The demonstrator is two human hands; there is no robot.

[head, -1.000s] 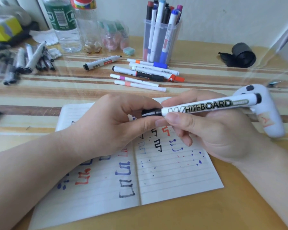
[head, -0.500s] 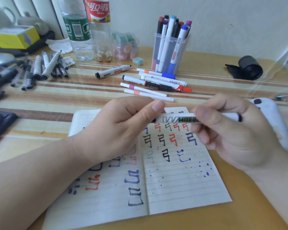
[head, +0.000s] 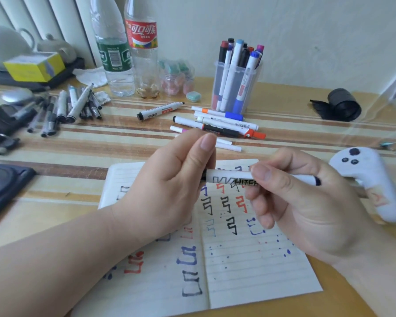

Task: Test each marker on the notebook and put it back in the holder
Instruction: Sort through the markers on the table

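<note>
Moved since a sec ago: right hand (head: 306,207) is further up the barrel toward my left fingers, so it covers more of the lettering than before. Left thumb sticks up higher too, and both hands sit a bit higher over the page.
Left hand (head: 169,191): fingers curled round the black end of the marker (head: 229,178), holding it tight. That end is buried in my grip, so no idea if the cap is on or off.
Right hand: thumb and forefinger pinch mid-barrel, other fingers curled loosely underneath.
Marker: level between both sets of fingertips, off the paper.
Notebook (head: 249,271): open flat right under my fingers, both pages already full of black, red and blue squiggles and dots.
Holder (head: 216,83): well beyond my fingertips, a clear cup with a decent bunch of markers standing in it.
Done so far: my guess is a good part, going by the marks and the filled cup.
Left to do: this one has to go back, plus the loose markers (head: 226,124) lying just past my left fingertips, in front of the cup. Can't tell which of those are tested.
Readable stuff: "WHITE" on the barrel, the rest under my right thumb. Cola bottle (head: 142,35) far beyond my left fingers has Chinese characters on a red label. Other marker print is too small.
</note>
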